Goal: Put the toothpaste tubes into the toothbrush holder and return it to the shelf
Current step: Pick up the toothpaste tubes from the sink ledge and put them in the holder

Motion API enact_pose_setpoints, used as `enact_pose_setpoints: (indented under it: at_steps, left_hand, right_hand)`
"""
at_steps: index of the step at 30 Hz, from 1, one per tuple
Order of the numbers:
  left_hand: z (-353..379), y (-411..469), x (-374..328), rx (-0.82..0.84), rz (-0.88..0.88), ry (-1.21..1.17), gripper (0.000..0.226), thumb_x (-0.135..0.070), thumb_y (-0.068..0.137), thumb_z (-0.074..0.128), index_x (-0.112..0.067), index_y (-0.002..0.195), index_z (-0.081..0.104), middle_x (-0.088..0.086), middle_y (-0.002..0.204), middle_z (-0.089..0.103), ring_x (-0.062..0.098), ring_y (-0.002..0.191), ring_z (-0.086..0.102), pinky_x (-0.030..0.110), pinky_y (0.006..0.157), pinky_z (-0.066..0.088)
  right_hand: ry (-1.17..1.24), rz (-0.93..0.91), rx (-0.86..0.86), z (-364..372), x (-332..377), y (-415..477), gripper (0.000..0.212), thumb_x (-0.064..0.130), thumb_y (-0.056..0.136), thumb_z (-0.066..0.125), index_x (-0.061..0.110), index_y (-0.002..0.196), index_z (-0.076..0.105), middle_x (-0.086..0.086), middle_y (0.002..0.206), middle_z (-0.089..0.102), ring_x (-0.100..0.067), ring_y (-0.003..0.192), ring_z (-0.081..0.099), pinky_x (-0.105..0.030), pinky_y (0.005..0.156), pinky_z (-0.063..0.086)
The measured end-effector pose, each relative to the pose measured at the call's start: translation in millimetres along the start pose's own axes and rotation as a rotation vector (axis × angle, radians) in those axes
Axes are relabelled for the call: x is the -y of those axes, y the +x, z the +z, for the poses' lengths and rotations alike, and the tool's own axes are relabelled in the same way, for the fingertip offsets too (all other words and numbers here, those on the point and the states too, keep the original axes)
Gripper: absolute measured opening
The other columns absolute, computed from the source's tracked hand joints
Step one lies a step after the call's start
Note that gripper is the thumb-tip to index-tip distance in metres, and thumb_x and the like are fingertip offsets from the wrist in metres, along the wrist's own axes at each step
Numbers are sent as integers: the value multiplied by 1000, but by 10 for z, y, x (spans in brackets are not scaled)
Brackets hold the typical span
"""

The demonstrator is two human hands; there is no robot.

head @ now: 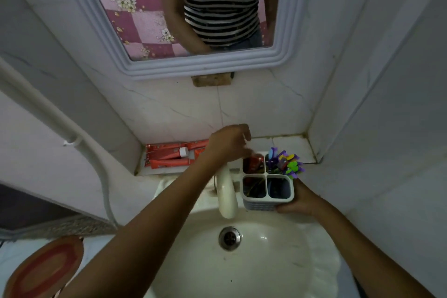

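My right hand (pixel 301 202) grips the white four-compartment toothbrush holder (pixel 262 204) from its right side, holding it above the sink's back edge. Colourful toothbrushes (pixel 287 163) stick out of its back-right compartment. A red toothpaste tube (pixel 254 164) stands in the back-left compartment, and the fingertips of my left hand (pixel 228 145) rest on its top end. Several more orange-red toothpaste tubes (pixel 169 155) lie on the left part of the tiled shelf (pixel 294 146) behind the sink. The two front compartments look dark; their contents are unclear.
A cream tap (pixel 226 197) juts over the basin (pixel 266 264) just left of the holder. The drain (pixel 229 238) sits below it. A mirror (pixel 150 7) hangs above the shelf. Walls close in on both sides, and a red mat (pixel 43 271) lies at lower left.
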State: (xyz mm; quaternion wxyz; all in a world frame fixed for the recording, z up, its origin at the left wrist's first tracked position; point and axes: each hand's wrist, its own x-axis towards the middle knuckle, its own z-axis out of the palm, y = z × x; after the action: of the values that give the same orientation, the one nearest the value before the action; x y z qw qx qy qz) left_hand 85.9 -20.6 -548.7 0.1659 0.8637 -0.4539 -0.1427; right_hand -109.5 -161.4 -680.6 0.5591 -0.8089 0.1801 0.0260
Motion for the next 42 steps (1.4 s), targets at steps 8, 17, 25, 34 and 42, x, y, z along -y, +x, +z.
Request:
enact_pose_setpoints:
  at_steps: [8,17,25,34,42]
  left_hand:
    - [199,-53,1019,48,-340,79,32,-31,86,64,-23,117,64,5,121,64,24,104,62,36,88,53]
    - [575,341,952,150,-117,306,61,-43,81,69,-14,131,50,11,129,58,30,110,61,40,89,50]
    - [464,499,926,110,37,395,51,-45,77,72,-20,119,59,5,117,61,25,107,60,40,87,51]
    - [-536,15,537,-69,61,578,52,-57,74,68,-31,117,54,-1,108,63,22,98,60,43,92,41]
    - [-850,-328,-116,-102,544,794,42,-36,81,71,-29,120,55,0,104,68,22,92,66,40,85,45]
  right_hand:
    - [41,41,7,8,20,-18,90,27,43,83,9,124,48,-7,119,62,4,107,59,-8,83,49]
    - [71,87,38,5,148,-41,67,6,49,76,16,110,52,14,103,59,20,91,58,0,75,46]
    - [27,51,19,18,106,-44,80,22,45,80,10,118,49,9,110,60,15,99,57,-7,82,47]
    - [28,57,1,27,95,-39,92,26,43,81,12,126,43,0,119,59,7,108,56,-7,83,48]
    - [33,69,21,7,217,-94,87,20,45,82,24,122,41,7,116,56,11,105,55,-4,82,47]
